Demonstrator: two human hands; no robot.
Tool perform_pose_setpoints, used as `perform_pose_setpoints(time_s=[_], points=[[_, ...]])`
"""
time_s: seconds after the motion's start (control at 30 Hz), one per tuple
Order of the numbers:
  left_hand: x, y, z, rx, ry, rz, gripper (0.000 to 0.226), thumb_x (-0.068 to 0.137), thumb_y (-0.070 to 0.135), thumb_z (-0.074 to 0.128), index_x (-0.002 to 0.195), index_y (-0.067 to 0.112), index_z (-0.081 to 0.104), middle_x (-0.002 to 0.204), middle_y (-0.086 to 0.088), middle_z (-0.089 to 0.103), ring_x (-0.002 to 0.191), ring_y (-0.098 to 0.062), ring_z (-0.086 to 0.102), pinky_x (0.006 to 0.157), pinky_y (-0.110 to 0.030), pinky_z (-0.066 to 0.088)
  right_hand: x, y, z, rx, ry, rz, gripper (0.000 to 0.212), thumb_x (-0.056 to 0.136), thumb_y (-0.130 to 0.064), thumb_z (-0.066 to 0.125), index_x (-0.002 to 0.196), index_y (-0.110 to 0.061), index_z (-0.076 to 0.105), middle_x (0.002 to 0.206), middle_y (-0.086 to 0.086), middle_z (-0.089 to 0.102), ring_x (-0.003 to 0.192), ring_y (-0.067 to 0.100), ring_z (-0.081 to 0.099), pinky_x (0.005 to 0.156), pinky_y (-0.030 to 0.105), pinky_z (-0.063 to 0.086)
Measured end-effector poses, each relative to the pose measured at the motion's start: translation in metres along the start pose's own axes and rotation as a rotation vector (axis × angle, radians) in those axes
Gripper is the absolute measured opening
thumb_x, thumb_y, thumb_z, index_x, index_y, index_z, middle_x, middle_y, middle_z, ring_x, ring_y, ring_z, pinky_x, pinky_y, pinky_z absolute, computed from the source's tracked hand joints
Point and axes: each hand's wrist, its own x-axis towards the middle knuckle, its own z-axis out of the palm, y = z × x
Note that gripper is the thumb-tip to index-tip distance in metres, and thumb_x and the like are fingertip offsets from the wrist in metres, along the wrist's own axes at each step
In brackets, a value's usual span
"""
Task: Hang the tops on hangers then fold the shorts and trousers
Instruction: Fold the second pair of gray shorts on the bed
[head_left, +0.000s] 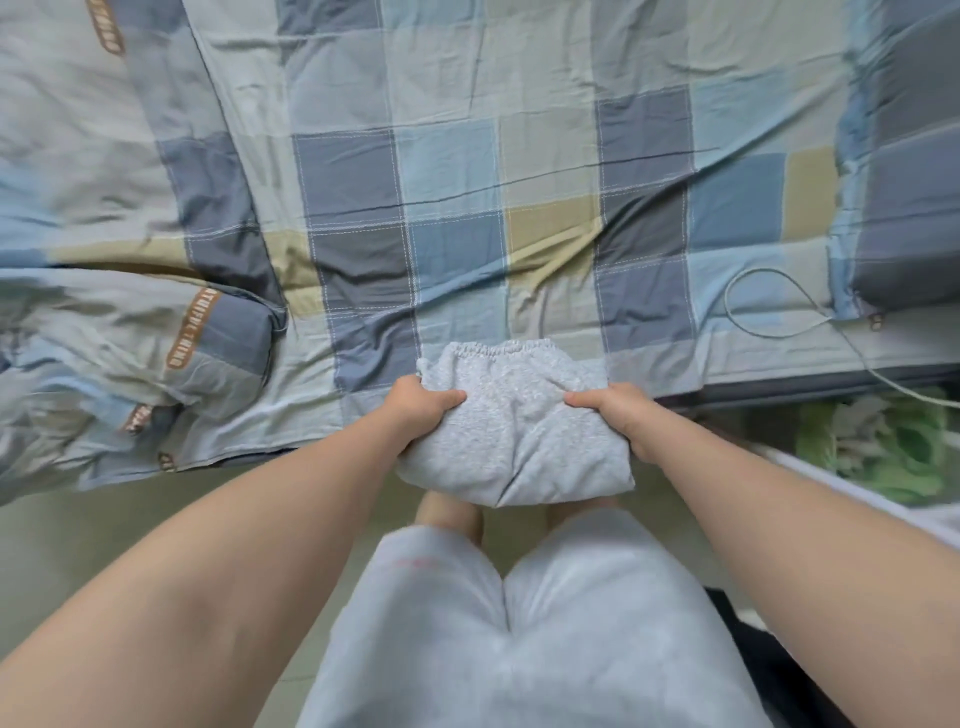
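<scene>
A folded bundle of light grey shorts (514, 426) with an elastic waistband at its far edge is held at the near edge of the bed. My left hand (421, 413) grips its left side, thumb on top and fingers underneath. On the right side, my right hand (618, 415) grips it the same way. The near part of the bundle hangs past the bed's edge, above my legs. No hangers or tops are in view.
The bed is covered by a blue, grey and tan checked sheet (467, 182). A rumpled duvet (104, 332) lies at the left and a pillow (904, 208) at the right. A white cable (769, 312) loops near the pillow. Green patterned fabric (872, 441) sits beside the bed.
</scene>
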Motion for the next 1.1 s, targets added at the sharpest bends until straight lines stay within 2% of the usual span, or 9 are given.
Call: perform_pose_setpoints(time_s=[0.13,0.23,0.37,0.43,0.5,0.6,0.8,0.97,1.1], points=[[-0.058,-0.015,-0.020,0.043,-0.010,0.022,0.052,0.082,0.041,0.079,0.121,0.009,0.065,0.116,-0.009,0.069,0.103,-0.031,0.066,0.098,-0.042,0.051,-0.070,0.026,0.014,0.171,0.017,0.010,0.040,0.079,-0.015,0.083,0.112,-0.001,0.066,0.092,0.013,0.076,0.075,0.028,0.076,0.060,0.032,0.057],[-0.098,-0.015,-0.034,0.033,0.014,0.132,0.044,0.082,0.039,0.080,0.116,0.013,0.067,0.113,-0.007,0.072,0.096,-0.025,0.068,0.093,-0.038,0.053,-0.119,0.041,0.020,0.345,0.035,-0.040,0.034,0.082,-0.010,0.079,0.112,-0.001,0.068,0.090,0.013,0.077,0.072,0.027,0.076,0.053,0.031,0.057],[-0.152,0.000,-0.045,-0.001,0.020,0.295,0.041,0.080,0.043,0.079,0.112,0.024,0.063,0.111,0.001,0.071,0.093,-0.019,0.069,0.086,-0.039,0.057,-0.177,0.058,0.014,0.484,0.102,-0.182,0.035,0.083,-0.009,0.078,0.116,-0.004,0.067,0.106,0.016,0.074,0.091,0.033,0.074,0.081,0.046,0.060],[-0.179,0.011,-0.046,-0.002,0.006,0.404,0.031,0.081,0.044,0.079,0.104,0.032,0.062,0.107,0.005,0.072,0.088,-0.014,0.070,0.074,-0.034,0.056,-0.206,0.067,0.005,0.543,0.142,-0.275,0.034,0.082,-0.009,0.079,0.114,-0.008,0.067,0.107,0.013,0.075,0.093,0.032,0.074,0.084,0.046,0.059],[-0.207,0.025,-0.041,0.023,-0.002,0.522,0.027,0.081,0.045,0.078,0.100,0.035,0.063,0.102,0.010,0.072,0.084,-0.007,0.070,0.068,-0.028,0.052,-0.235,0.078,-0.007,0.607,0.182,-0.376,0.032,0.082,-0.010,0.080,0.112,-0.011,0.068,0.104,0.010,0.076,0.090,0.028,0.075,0.077,0.042,0.061],[-0.249,0.045,-0.027,0.079,-0.010,0.687,0.026,0.079,0.050,0.077,0.099,0.041,0.064,0.095,0.018,0.071,0.082,0.000,0.068,0.069,-0.024,0.049,-0.278,0.100,-0.028,0.722,0.233,-0.532,0.031,0.082,-0.009,0.079,0.110,-0.014,0.068,0.102,0.007,0.077,0.088,0.025,0.076,0.064,0.034,0.060],[-0.331,0.074,0.036,0.158,-0.137,1.005,0.034,0.080,0.051,0.077,0.109,0.038,0.065,0.102,0.018,0.072,0.092,-0.004,0.069,0.080,-0.030,0.054,-0.358,0.174,-0.067,0.909,0.409,-0.769,0.038,0.083,-0.010,0.078,0.117,-0.016,0.065,0.104,0.004,0.077,0.091,0.024,0.075,0.065,0.031,0.060],[-0.403,0.060,0.117,0.227,-0.200,1.262,0.022,0.084,0.042,0.078,0.102,0.038,0.065,0.095,0.022,0.070,0.085,0.004,0.066,0.065,-0.010,0.049,-0.418,0.276,-0.093,1.022,0.572,-0.936,0.036,0.084,-0.009,0.077,0.117,-0.018,0.066,0.107,0.003,0.076,0.096,0.023,0.075,0.069,0.029,0.060],[-0.462,0.021,0.193,0.289,-0.315,1.381,0.021,0.087,0.039,0.077,0.103,0.032,0.066,0.096,0.014,0.072,0.088,-0.003,0.068,0.075,-0.027,0.055,-0.461,0.381,-0.105,1.093,0.708,-1.027,0.039,0.081,-0.012,0.079,0.117,-0.019,0.067,0.110,0.004,0.076,0.099,0.024,0.074,0.073,0.029,0.060]])
